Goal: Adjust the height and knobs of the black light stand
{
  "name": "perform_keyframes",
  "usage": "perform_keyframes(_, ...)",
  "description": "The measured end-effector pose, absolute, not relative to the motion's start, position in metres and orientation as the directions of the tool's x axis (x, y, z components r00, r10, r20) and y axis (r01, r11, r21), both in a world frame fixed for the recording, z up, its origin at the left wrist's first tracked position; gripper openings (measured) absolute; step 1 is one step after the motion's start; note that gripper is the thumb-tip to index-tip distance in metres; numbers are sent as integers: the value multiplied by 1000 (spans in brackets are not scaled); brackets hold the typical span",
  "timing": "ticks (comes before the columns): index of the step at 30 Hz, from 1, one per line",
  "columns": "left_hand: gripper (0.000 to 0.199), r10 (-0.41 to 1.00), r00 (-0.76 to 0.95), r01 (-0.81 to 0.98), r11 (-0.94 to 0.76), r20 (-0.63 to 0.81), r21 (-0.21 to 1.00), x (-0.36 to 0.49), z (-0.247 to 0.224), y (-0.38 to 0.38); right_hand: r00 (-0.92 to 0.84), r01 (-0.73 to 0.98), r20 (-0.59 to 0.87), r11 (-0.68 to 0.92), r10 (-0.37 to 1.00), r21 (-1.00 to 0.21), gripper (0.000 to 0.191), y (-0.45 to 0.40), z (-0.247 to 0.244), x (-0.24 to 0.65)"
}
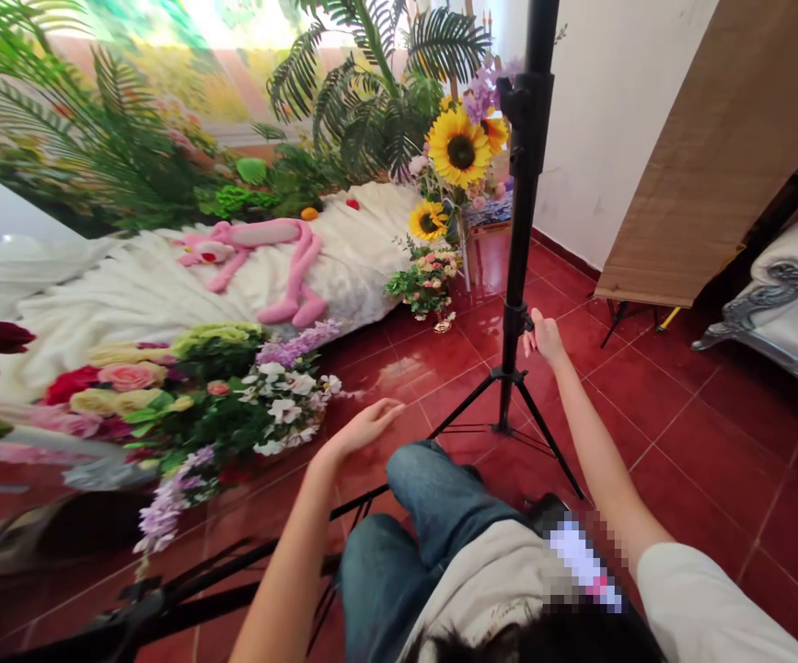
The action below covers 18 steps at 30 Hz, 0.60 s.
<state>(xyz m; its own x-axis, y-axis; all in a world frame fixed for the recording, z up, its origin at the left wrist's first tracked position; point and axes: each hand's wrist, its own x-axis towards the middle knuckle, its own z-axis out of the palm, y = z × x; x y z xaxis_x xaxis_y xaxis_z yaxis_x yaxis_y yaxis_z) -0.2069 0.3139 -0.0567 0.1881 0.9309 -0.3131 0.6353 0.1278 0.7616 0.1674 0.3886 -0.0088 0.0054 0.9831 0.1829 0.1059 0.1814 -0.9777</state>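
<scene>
A black tripod stand [521, 212] rises upright in front of me, its legs spread on the red tiled floor. My right hand [543, 338] is at the knob [527, 319] on the lower collar, with its fingers closed at that knob. To the left of the stand, my left hand [369, 425] hangs in the air above the floor. Its fingers are stretched out and nothing is in it. The flowers nearest to it are the white ones [284, 410] on its left.
A pink plush toy [271, 235] lies on white cloth [101, 281]. Sunflowers [460, 150] stand behind the stand. Another black stand [198, 599] lies low at the left. A brown panel [702, 157] and a white sofa [795, 285] are at the right.
</scene>
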Motion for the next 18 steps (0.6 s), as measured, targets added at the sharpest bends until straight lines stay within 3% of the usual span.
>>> perform_keyframes(5, 89, 937, -114, 525, 339, -331, 780, -295, -62, 249, 11, 86, 178, 177, 984, -980, 78, 402, -9, 162)
perform_keyframes(11, 65, 874, -290, 407, 482, -390, 776, -356, -55, 163, 55, 52, 138, 135, 989, -989, 74, 412, -10, 158)
perform_keyframes(15, 53, 820, -469, 342, 511, -328, 789, -398, -52, 108, 305, 21, 146, 147, 941, -989, 69, 405, -15, 139)
perform_keyframes(18, 55, 722, -667, 346, 517, -182, 783, -424, -45, 72, 561, 5, 207, 247, 801, -969, 61, 401, -23, 113)
